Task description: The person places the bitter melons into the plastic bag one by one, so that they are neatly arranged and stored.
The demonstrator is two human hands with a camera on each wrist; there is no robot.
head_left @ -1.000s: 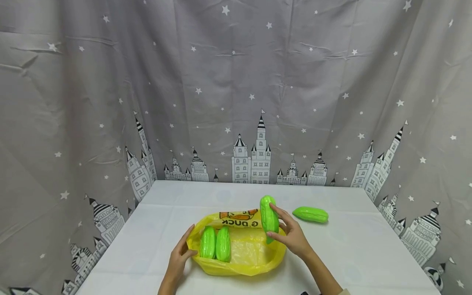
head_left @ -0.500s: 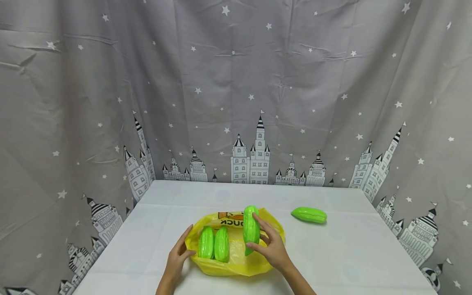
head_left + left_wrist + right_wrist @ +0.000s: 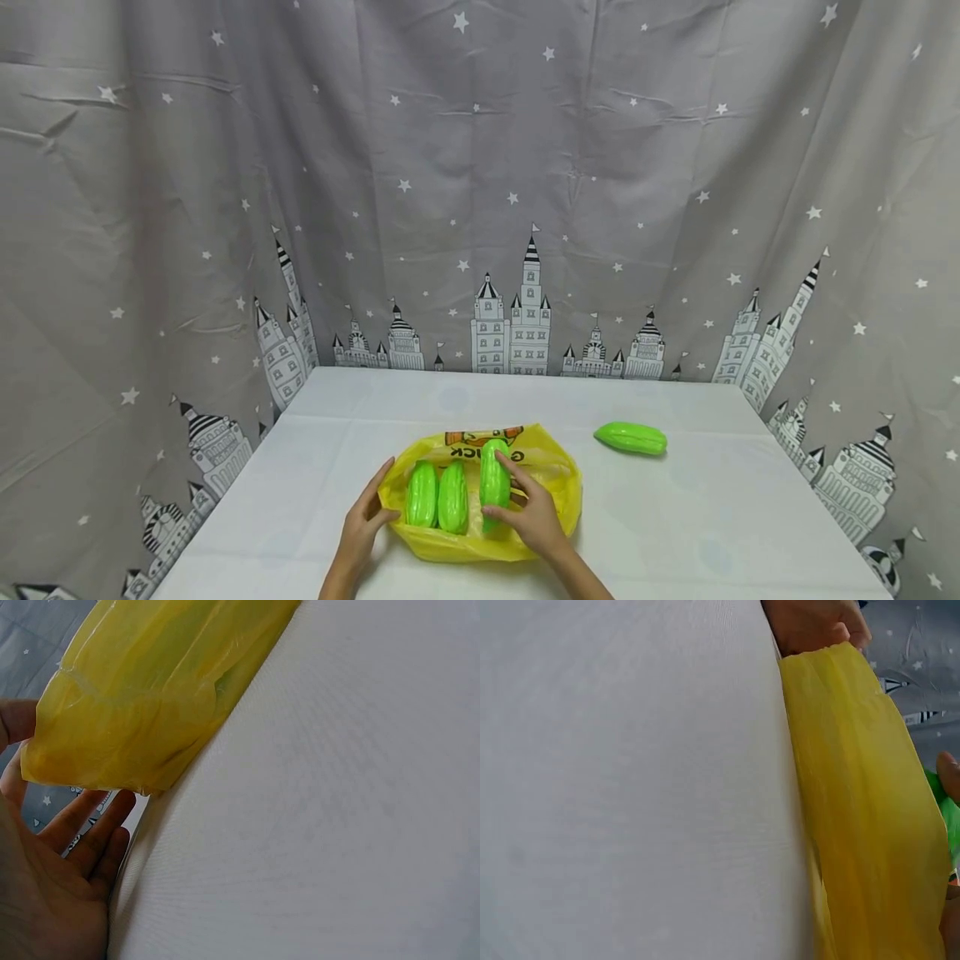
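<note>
In the head view a yellow plastic bag (image 3: 438, 546) lies with its mouth spread wide and duck lettering on its far side. Two glossy, ridged green gourds (image 3: 422, 494) lie side by side at its left. My right hand (image 3: 534, 517) grips a third green gourd (image 3: 493, 479) between thumb and fingers, upright within the bag's mouth. My left hand (image 3: 363, 521) holds the bag's left end, thumb and fingers spread round the rim. In the left wrist view that hand's fingers (image 3: 94, 840) are by the bag's end. The right wrist view shows mostly the bag's outer side (image 3: 855, 802).
Another green gourd (image 3: 632, 438) lies on the white-covered table (image 3: 712, 500), right of the bag. Behind the table hangs a grey curtain (image 3: 615, 208) with printed stars and castles.
My right hand has carried its gourd leftward, then lower into the bag, near the two lying there. My left hand has stayed at the bag's left end.
</note>
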